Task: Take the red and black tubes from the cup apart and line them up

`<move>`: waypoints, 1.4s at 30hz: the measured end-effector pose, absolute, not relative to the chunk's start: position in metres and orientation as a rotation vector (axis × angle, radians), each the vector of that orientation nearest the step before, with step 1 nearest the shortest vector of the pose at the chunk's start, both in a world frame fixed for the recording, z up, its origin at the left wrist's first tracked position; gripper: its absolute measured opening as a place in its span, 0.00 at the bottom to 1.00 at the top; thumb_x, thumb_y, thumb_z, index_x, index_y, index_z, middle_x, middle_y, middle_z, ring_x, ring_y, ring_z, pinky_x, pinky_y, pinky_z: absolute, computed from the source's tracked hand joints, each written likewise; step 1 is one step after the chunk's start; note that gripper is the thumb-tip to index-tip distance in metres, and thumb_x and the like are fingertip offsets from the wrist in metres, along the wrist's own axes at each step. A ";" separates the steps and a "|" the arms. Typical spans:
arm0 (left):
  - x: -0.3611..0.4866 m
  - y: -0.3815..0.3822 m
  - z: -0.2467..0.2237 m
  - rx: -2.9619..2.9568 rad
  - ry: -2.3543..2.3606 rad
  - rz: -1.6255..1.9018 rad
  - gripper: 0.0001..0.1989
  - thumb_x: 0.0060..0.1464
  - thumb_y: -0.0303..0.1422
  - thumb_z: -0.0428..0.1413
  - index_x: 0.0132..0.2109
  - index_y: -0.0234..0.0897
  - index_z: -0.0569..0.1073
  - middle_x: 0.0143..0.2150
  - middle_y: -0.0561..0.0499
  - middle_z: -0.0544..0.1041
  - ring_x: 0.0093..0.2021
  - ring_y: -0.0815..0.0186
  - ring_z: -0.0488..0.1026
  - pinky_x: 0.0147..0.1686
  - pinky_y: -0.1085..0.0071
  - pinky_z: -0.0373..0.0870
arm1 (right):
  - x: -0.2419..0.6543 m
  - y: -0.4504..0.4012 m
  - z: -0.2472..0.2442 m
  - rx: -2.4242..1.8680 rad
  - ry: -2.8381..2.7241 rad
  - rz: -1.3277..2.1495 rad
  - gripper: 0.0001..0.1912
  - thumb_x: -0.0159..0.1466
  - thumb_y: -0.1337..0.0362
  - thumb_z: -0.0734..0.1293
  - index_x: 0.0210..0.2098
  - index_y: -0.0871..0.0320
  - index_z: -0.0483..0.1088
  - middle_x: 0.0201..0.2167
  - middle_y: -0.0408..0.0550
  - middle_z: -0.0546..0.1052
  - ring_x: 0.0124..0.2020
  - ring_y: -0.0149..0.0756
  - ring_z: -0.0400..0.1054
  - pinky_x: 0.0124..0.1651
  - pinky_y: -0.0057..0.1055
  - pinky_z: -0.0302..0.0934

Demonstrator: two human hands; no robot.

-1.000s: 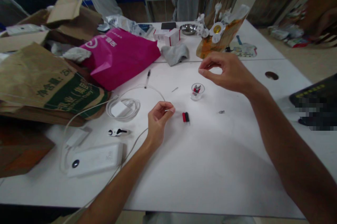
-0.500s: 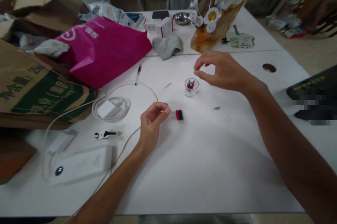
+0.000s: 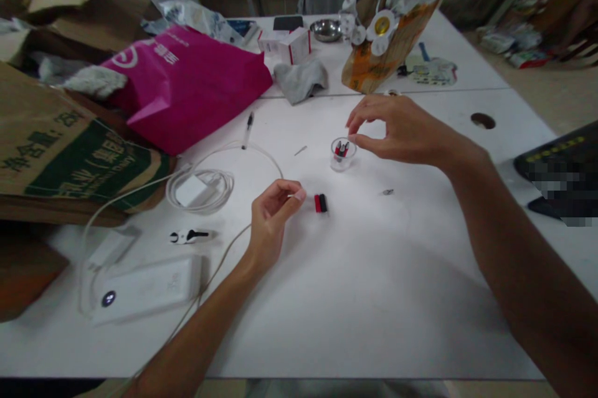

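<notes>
Several red pieces (image 3: 342,151) in clear cup (image 3: 340,165)

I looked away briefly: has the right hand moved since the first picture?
Yes: the right hand has moved down in view, toward the clear cup.

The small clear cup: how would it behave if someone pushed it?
The small clear cup looks rigid, given its crisp round rim. It would probably slide on the smooth-looking table. The pieces poking up inside might rattle.
</notes>
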State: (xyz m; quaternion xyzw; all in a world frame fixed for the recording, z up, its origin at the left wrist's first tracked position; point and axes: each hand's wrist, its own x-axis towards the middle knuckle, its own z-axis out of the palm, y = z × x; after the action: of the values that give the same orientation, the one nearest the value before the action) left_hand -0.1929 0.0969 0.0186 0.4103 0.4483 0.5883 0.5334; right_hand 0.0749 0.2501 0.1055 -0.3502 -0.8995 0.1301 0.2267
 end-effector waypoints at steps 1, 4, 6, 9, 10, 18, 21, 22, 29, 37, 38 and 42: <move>-0.193 0.097 0.019 0.976 1.069 1.404 0.10 0.62 0.37 0.74 0.38 0.38 0.84 0.39 0.50 0.76 0.42 0.64 0.69 0.46 0.67 0.65 | 0.075 0.250 0.105 -0.964 -2.481 0.364 0.09 0.72 0.55 0.74 0.46 0.49 0.87 0.50 0.52 0.89 0.52 0.56 0.82 0.60 0.54 0.73; -0.192 0.097 0.020 0.975 1.079 1.409 0.11 0.61 0.37 0.74 0.37 0.38 0.83 0.39 0.50 0.76 0.42 0.64 0.69 0.46 0.67 0.65 | 0.075 0.250 0.105 -0.949 -2.496 0.380 0.10 0.72 0.55 0.74 0.47 0.49 0.87 0.51 0.52 0.88 0.53 0.57 0.82 0.61 0.54 0.71; -0.192 0.097 0.020 0.978 1.087 1.407 0.11 0.60 0.38 0.75 0.37 0.38 0.83 0.38 0.50 0.76 0.42 0.64 0.69 0.46 0.67 0.65 | 0.074 0.249 0.106 -0.934 -2.493 0.398 0.10 0.71 0.54 0.74 0.47 0.48 0.87 0.51 0.52 0.88 0.53 0.57 0.81 0.62 0.54 0.71; -0.192 0.097 0.020 0.978 1.096 1.396 0.11 0.60 0.38 0.75 0.37 0.38 0.83 0.38 0.50 0.76 0.42 0.64 0.70 0.46 0.67 0.65 | 0.072 0.247 0.107 -0.911 -2.481 0.434 0.10 0.72 0.53 0.75 0.47 0.48 0.87 0.51 0.52 0.88 0.53 0.56 0.81 0.62 0.54 0.72; -0.192 0.097 0.020 0.977 1.098 1.393 0.11 0.60 0.38 0.75 0.37 0.38 0.83 0.38 0.50 0.76 0.42 0.64 0.70 0.46 0.67 0.65 | 0.071 0.246 0.107 -0.911 -2.474 0.443 0.10 0.72 0.53 0.75 0.47 0.47 0.87 0.51 0.51 0.88 0.53 0.56 0.80 0.62 0.54 0.72; -0.192 0.097 0.019 0.985 1.130 1.380 0.12 0.59 0.39 0.75 0.37 0.38 0.83 0.39 0.49 0.77 0.42 0.63 0.70 0.46 0.66 0.67 | 0.066 0.242 0.106 -0.981 -2.409 0.454 0.09 0.73 0.52 0.74 0.47 0.45 0.87 0.51 0.50 0.88 0.54 0.56 0.80 0.61 0.54 0.74; -0.192 0.097 0.018 0.979 1.127 1.377 0.12 0.59 0.39 0.75 0.37 0.38 0.83 0.39 0.49 0.77 0.42 0.63 0.70 0.46 0.67 0.67 | 0.065 0.243 0.105 -0.979 -2.396 0.456 0.09 0.71 0.54 0.75 0.47 0.46 0.87 0.52 0.51 0.88 0.53 0.56 0.80 0.62 0.54 0.73; -0.192 0.097 0.018 0.977 1.125 1.377 0.12 0.59 0.39 0.75 0.37 0.38 0.83 0.39 0.49 0.77 0.42 0.63 0.70 0.46 0.67 0.67 | 0.064 0.244 0.104 -0.978 -2.392 0.451 0.08 0.71 0.55 0.75 0.47 0.46 0.87 0.51 0.51 0.88 0.53 0.57 0.80 0.63 0.55 0.72; -0.192 0.097 0.017 0.986 1.103 1.360 0.13 0.60 0.40 0.76 0.38 0.38 0.83 0.39 0.50 0.76 0.42 0.64 0.70 0.45 0.68 0.65 | 0.059 0.248 0.093 -0.966 -2.403 0.394 0.08 0.72 0.55 0.73 0.43 0.48 0.86 0.50 0.53 0.86 0.54 0.57 0.79 0.63 0.57 0.71; -0.193 0.094 0.017 1.019 1.094 1.334 0.12 0.63 0.40 0.75 0.39 0.38 0.83 0.39 0.49 0.78 0.42 0.64 0.71 0.44 0.67 0.66 | 0.053 0.250 0.081 -1.031 -2.376 0.348 0.12 0.71 0.49 0.75 0.46 0.47 0.87 0.48 0.56 0.86 0.54 0.62 0.79 0.62 0.62 0.72; -0.193 0.094 0.017 1.020 1.090 1.332 0.12 0.63 0.40 0.75 0.39 0.38 0.83 0.39 0.49 0.78 0.42 0.64 0.71 0.44 0.67 0.67 | 0.052 0.250 0.080 -1.033 -2.369 0.338 0.12 0.71 0.49 0.76 0.46 0.47 0.87 0.48 0.57 0.86 0.54 0.62 0.79 0.63 0.62 0.72; -0.192 0.093 0.017 1.022 1.094 1.328 0.13 0.62 0.41 0.76 0.40 0.39 0.84 0.40 0.49 0.78 0.42 0.63 0.72 0.44 0.67 0.68 | 0.051 0.250 0.077 -1.038 -2.355 0.311 0.12 0.71 0.49 0.76 0.47 0.46 0.87 0.49 0.58 0.86 0.53 0.63 0.79 0.62 0.64 0.72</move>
State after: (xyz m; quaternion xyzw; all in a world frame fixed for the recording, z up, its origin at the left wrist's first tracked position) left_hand -0.1922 0.0932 0.0171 0.4299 0.4602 0.5586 0.5397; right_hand 0.0509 0.2501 0.0768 -0.3855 -0.8744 0.1154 0.2711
